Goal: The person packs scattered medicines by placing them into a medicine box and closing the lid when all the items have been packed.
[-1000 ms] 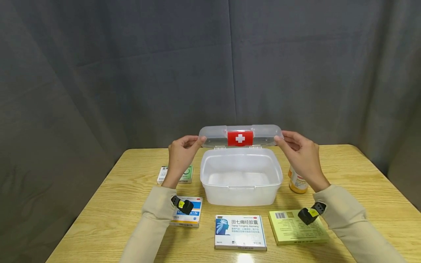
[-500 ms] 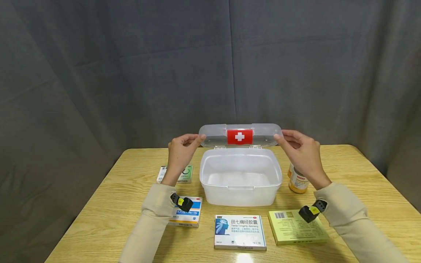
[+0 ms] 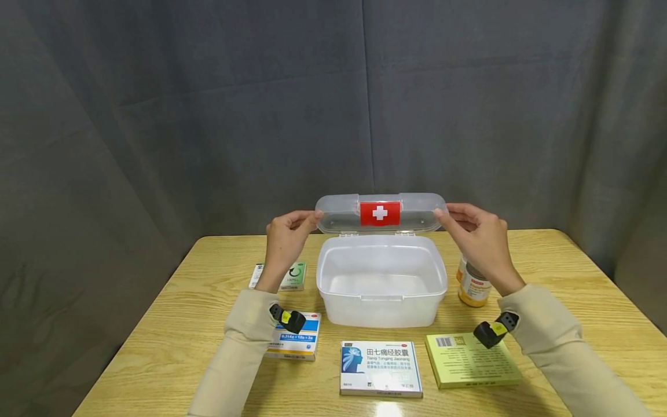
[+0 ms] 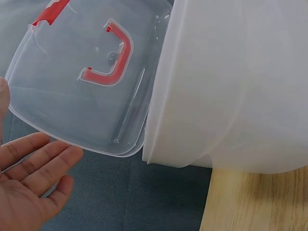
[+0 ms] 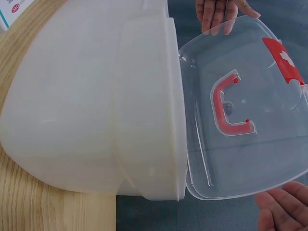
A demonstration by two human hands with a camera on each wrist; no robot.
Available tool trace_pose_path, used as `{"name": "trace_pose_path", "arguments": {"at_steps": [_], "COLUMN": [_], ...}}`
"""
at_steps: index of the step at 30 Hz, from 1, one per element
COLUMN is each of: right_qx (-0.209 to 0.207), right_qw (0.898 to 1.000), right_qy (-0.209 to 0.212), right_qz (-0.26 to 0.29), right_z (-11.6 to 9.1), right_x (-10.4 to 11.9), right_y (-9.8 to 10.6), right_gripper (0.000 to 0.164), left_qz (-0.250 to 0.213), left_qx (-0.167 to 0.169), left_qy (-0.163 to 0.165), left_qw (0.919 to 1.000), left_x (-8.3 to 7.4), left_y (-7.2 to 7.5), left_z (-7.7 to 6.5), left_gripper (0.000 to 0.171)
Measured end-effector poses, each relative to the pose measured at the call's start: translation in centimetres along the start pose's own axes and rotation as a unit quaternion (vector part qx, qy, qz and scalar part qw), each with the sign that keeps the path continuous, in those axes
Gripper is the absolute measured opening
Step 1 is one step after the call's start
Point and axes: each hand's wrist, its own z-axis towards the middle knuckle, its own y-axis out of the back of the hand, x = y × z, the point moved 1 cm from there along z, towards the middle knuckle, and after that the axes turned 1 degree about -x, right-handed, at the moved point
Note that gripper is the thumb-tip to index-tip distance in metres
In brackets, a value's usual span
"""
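A translucent white first-aid box (image 3: 381,310) stands on the table with its hinged clear lid (image 3: 339,215) raised. The lid carries a red latch (image 3: 369,214) with a white cross, and the left wrist view shows its red handle (image 4: 126,50). My left hand (image 3: 283,240) holds the lid's left corner, thumb at the front edge and fingers along the side. At the opposite corner my right hand (image 3: 482,237) grips likewise, its thumb on the near face. In the right wrist view, the right fingers (image 5: 284,204) lie at the lid's rim.
Around the box on the wooden table (image 3: 172,324) lie a green-white carton (image 3: 296,278), a blue-white carton (image 3: 299,341), a white medicine carton (image 3: 380,369) and a yellow-green carton (image 3: 471,365). Orange-white bottles (image 3: 474,288) stand right of the box. A grey curtain (image 3: 260,116) hangs behind.
The lid has tipped slightly further up, its latch edge rising. Both hands have moved up a little with it. The box and the cartons stay in place.
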Motion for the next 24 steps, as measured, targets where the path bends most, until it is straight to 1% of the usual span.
{"name": "trace_pose_path", "arguments": {"at_steps": [6, 12, 17, 24], "right_qx": [-0.005, -0.005, -0.005, -0.003], "right_qw": [1.0, 1.0, 1.0, 1.0], "right_qy": [0.002, -0.007, -0.01, -0.02], "right_qz": [-0.005, -0.011, -0.01, -0.003], "right_z": [0.2, 0.25, 0.25, 0.03], "right_x": [0.03, 0.05, 0.05, 0.01], "right_y": [0.12, 0.33, 0.28, 0.17], "right_gripper": [0.05, 0.051, 0.052, 0.053], "left_qz": [-0.007, -0.01, -0.017, -0.025], "left_qx": [-0.002, -0.001, -0.001, 0.008], "left_qy": [0.006, 0.007, 0.006, 0.018], "left_qw": [1.0, 0.9999, 0.9998, 0.9995], "left_x": [0.01, 0.02, 0.14, 0.5], "left_y": [-0.02, -0.19, -0.21, -0.09], "left_z": [0.23, 0.3, 0.19, -0.04], "left_gripper": [0.039, 0.04, 0.039, 0.04]}}
